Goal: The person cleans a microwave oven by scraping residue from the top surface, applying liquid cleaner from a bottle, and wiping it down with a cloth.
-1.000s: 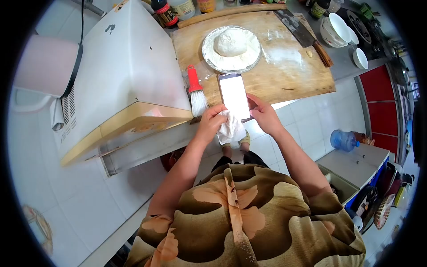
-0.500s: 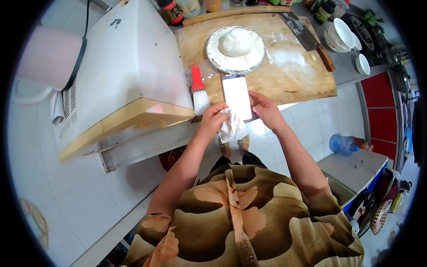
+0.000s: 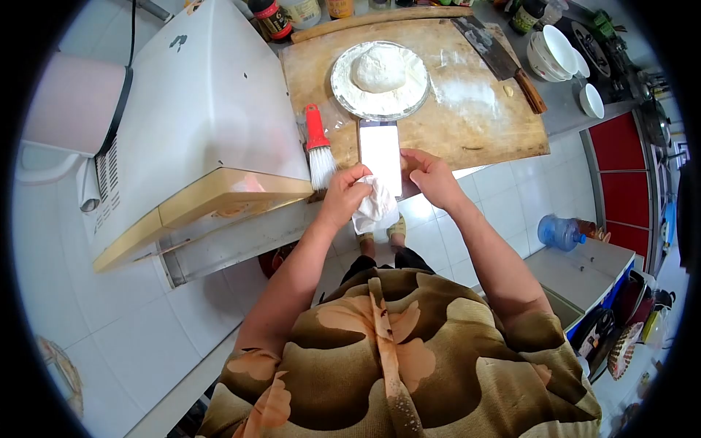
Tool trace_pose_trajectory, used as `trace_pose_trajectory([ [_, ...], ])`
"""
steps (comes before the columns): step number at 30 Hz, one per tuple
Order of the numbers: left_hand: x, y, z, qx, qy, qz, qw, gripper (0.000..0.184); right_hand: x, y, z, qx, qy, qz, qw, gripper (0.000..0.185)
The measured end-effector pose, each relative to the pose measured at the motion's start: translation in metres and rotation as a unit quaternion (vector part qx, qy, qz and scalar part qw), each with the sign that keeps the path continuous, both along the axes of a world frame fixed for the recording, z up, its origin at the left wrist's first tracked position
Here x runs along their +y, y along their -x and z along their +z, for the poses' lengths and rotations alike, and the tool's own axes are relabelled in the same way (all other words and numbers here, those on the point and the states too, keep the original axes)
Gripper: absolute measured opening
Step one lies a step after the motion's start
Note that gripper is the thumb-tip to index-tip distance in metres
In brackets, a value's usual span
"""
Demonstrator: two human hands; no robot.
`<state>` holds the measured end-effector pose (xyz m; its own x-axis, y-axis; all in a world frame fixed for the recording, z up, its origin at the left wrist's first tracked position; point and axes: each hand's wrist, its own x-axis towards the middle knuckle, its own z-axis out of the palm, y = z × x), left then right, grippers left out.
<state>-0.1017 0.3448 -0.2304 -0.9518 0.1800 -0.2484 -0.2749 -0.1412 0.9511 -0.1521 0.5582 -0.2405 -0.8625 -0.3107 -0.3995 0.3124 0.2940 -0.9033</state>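
Observation:
A phone [image 3: 380, 157] with a bright white screen lies at the front edge of the wooden board [image 3: 482, 142]. My left hand [image 3: 345, 196] is closed on a crumpled white tissue [image 3: 376, 206] beside the phone's lower left corner. On the phone's right side is my right hand [image 3: 434, 179], thumb and forefinger apart, nothing seen between them. Just beyond the phone, a plate [image 3: 340, 97] of white flour holds a floured dough ball [image 3: 380, 69]. A red-handled brush [image 3: 318, 142] lies left of the phone, bristles toward me.
A cleaver [image 3: 496, 57] lies at the board's back right, near stacked white bowls [image 3: 553, 52]. Bottles and jars [image 3: 303, 13] line the back. A large white appliance [image 3: 197, 117] stands left. A blue water bottle [image 3: 558, 232] is at lower right.
My right thumb and forefinger have moved slightly away from the phone's right edge. The left hand keeps hold of the tissue. The whole view has shifted a little.

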Motion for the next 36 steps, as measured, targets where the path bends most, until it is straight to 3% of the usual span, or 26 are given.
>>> trace_pose_trajectory([
  [12,0.002,-0.006,0.015,-0.011,-0.019,0.053,0.998,0.014,0.011,-0.009,0.022,0.007,-0.123,-0.006,0.992,0.051],
  [18,-0.012,-0.011,0.003,-0.044,-0.042,0.025,0.998,0.018,0.029,-0.034,0.014,0.070,-0.070,-0.057,0.993,0.043],
  [21,-0.018,-0.018,0.001,-0.062,-0.046,0.024,0.997,0.018,0.035,-0.050,0.002,-0.019,-0.067,-0.034,0.997,0.037],
  [25,-0.003,-0.007,-0.002,-0.045,-0.065,-0.021,0.997,0.018,0.029,-0.061,0.025,0.003,-0.120,-0.032,0.992,0.034],
  [31,0.006,0.003,0.017,-0.037,0.005,-0.039,0.999,0.013,0.045,-0.048,0.042,0.028,-0.165,-0.058,0.984,0.031],
  [36,-0.014,-0.002,0.036,-0.019,-0.026,-0.028,0.999,0.015,0.076,-0.030,0.035,0.144,-0.206,-0.166,0.954,0.029],
])
